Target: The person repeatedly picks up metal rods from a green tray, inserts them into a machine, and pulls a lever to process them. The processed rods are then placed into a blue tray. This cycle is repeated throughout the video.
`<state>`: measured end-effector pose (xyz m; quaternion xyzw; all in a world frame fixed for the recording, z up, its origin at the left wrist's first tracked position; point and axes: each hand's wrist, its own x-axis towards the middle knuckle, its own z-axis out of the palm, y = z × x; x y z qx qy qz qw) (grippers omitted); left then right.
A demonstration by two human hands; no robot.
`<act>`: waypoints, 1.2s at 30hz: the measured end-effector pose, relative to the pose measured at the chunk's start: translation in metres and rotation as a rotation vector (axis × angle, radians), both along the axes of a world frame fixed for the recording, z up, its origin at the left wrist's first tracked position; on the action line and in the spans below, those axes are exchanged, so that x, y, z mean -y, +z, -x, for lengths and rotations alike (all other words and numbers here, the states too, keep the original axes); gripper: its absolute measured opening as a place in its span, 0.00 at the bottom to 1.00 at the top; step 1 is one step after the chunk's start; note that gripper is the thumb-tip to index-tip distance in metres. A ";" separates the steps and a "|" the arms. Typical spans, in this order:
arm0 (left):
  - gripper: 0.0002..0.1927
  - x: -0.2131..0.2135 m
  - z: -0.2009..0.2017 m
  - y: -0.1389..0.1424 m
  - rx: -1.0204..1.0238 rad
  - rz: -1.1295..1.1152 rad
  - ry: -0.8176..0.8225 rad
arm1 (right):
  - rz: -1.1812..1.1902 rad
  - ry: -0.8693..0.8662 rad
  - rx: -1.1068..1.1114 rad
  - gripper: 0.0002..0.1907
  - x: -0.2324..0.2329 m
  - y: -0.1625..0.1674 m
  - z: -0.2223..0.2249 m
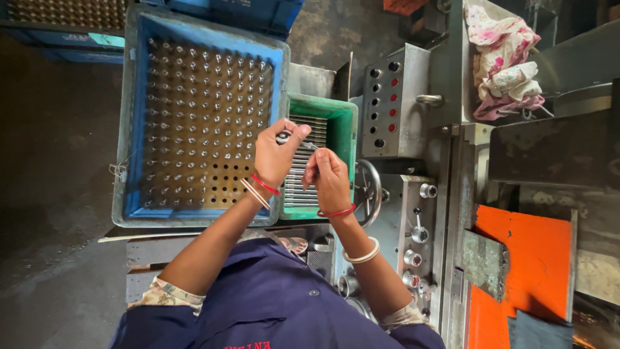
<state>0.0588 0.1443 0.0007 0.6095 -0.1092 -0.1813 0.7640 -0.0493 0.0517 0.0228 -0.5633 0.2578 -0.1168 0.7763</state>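
Note:
My left hand is closed around a small metal part, pinched between thumb and fingers above the edge of a blue crate. My right hand grips a thin metal pin and touches its tip to that part. Both hands hover over a green bin filled with rows of thin metal rods. The blue crate holds a perforated board with several upright metal pieces standing in its holes.
A grey machine control panel with round buttons sits right of the green bin, with a handwheel and knobs below. Orange panels lie at the right. A floral cloth hangs at upper right. More blue crates stand at upper left.

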 end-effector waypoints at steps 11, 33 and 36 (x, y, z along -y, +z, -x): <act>0.20 -0.024 -0.026 -0.033 -0.109 -0.241 -0.626 | 1.522 0.356 0.305 0.13 0.032 0.013 0.027; 0.09 -0.044 0.002 -0.128 0.675 -1.327 -0.604 | 1.599 0.701 -0.265 0.08 0.078 -0.112 -0.007; 0.09 -0.038 -0.001 -0.128 0.774 -1.313 -0.629 | 1.494 0.639 -0.212 0.11 0.073 -0.115 -0.006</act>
